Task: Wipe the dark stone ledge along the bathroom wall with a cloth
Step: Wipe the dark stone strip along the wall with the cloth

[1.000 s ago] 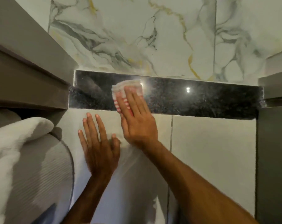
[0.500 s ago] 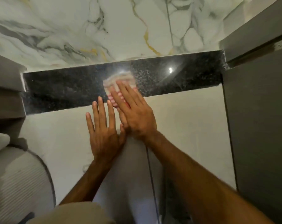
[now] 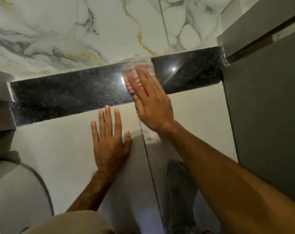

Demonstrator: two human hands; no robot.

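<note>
Pressure comes from the right hand (image 3: 151, 102), laid flat with fingers together on a small white cloth with red stripes (image 3: 138, 73); the palm pins the cloth, nothing is pinched or curled around it. Cloth sits right of centre in the frame, spanning the width of the dark, speckled, polished stone ledge (image 3: 72, 97), its far edge blurred where it meets the white marble-look wall tile with grey and gold veins (image 3: 75, 31).

Left hand (image 3: 109, 141) lies open, fingers spread, empty, flat on the plain pale tile face (image 3: 50, 141) below the ledge, just left of the right wrist; likely a brace.

Ledge runs from left-centre up to the upper right, ending at a grey panel (image 3: 261, 115). A grey ribbed rounded object (image 3: 16, 200) fills the lower left.

Progress, as a judgement: wiping is under way, about mid-ledge. Stone left of the cloth looks glossy with some haze; the short stretch between cloth and grey panel looks similar, so which part is finished cannot be told. Both ends probably need checking.
</note>
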